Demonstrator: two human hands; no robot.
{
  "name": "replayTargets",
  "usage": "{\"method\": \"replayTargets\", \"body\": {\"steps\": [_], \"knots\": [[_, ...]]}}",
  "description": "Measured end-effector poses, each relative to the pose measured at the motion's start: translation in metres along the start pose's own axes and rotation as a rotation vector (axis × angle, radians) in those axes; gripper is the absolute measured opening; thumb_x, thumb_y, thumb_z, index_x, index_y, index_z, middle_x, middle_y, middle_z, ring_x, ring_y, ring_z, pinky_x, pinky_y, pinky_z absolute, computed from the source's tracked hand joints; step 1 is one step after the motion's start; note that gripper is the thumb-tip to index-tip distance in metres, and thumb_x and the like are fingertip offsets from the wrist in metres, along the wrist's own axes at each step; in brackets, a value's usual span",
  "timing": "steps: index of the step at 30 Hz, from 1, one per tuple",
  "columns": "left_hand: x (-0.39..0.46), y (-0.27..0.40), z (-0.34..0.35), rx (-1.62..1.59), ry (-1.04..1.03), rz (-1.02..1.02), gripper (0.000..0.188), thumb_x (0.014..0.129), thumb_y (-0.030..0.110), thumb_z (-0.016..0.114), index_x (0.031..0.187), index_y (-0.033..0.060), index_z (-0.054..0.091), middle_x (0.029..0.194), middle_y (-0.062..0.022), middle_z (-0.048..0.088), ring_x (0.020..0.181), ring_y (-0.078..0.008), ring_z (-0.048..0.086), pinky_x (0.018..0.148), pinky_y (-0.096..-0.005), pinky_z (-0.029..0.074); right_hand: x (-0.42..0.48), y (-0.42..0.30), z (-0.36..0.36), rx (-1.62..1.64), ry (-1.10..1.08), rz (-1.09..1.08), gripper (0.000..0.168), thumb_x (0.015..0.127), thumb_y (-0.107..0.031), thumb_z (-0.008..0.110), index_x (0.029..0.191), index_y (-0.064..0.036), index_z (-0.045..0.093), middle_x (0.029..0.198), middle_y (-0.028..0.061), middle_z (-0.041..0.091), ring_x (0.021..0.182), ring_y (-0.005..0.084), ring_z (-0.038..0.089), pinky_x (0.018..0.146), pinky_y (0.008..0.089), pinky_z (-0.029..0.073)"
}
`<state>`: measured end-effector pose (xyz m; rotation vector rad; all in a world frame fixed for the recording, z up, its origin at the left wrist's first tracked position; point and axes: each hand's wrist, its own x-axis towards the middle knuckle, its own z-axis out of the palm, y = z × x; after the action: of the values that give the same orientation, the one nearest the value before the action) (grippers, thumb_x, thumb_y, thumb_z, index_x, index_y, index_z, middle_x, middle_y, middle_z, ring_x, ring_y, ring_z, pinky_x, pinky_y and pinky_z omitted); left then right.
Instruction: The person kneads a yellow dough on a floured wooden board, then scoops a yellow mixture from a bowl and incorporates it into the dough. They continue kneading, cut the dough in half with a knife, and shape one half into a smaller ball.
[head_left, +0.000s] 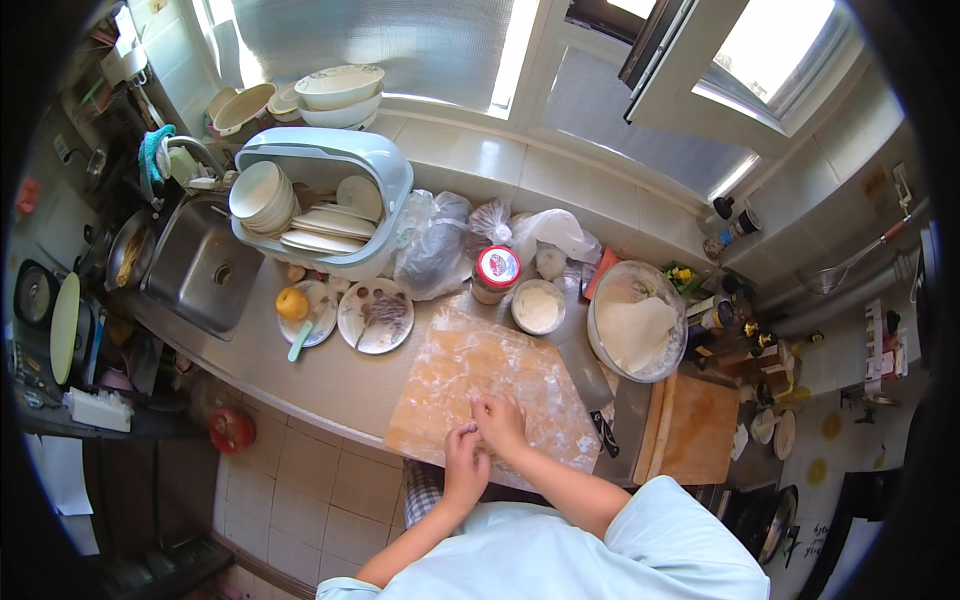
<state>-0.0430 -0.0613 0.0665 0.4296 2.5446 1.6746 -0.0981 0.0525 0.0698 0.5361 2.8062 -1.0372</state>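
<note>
Both hands are close together over the near part of a floured wooden board (487, 360). My left hand (466, 466) is near the board's front edge, with its fingers curled. Just beyond it and to the right is my right hand (501, 426), its fingers bent down toward the flour. The fingertips nearly meet, and I cannot tell whether something small is between them. To the right of the board stands a large bowl (637, 319) with pale dough or flour in it. A smaller bowl of white flour (538, 307) and a red-lidded jar (496, 274) stand behind the board.
A black-handled knife (604, 435) lies at the board's right edge, beside a second wooden board (697, 427) with a rolling pin (657, 427). Leftward are two plates (375, 341), one with a fruit (292, 303) and a green-handled knife (301, 339), a dish rack (397, 195) and a sink (202, 270).
</note>
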Motion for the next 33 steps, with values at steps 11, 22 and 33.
{"method": "replayTargets", "body": {"steps": [11, 22, 33], "knots": [[0.002, -0.092, 0.006, -0.086, 0.065, -0.373, 0.060, 0.073, 0.005, 0.067, 0.127, -0.0003, 0.043, 0.113, -0.0151, 0.042, 0.098, -0.0238, 0.051, 0.087, -0.0340, 0.047, 0.039, 0.013, 0.047, -0.245, 0.319, -0.433, 0.015, 0.077, -0.028, 0.061, 0.076, -0.013, 0.063, 0.084, 0.0044, 0.060, 0.089, 0.0249, 0.053, 0.083, 0.0432, 0.037], [0.027, -0.031, -0.003, -0.115, 0.122, -0.226, 0.044, 0.076, -0.003, 0.055, 0.119, 0.0024, 0.051, 0.114, -0.0140, 0.040, 0.107, -0.0251, 0.047, 0.083, -0.0299, 0.049, 0.055, -0.019, 0.018, -0.041, -0.131, 0.184, 0.020, 0.078, -0.030, 0.061, 0.072, -0.012, 0.063, 0.088, 0.0069, 0.061, 0.093, 0.0269, 0.054, 0.084, 0.0481, 0.037], [-0.022, -0.073, 0.011, -0.408, 0.171, -0.455, 0.043, 0.079, -0.005, 0.057, 0.118, -0.0004, 0.041, 0.117, -0.0122, 0.037, 0.103, -0.0207, 0.050, 0.086, -0.0290, 0.047, 0.034, 0.008, 0.054, -0.207, 0.329, -0.602, 0.016, 0.075, -0.029, 0.067, 0.072, -0.015, 0.060, 0.081, 0.0017, 0.058, 0.088, 0.0223, 0.055, 0.090, 0.0439, 0.035]]}}
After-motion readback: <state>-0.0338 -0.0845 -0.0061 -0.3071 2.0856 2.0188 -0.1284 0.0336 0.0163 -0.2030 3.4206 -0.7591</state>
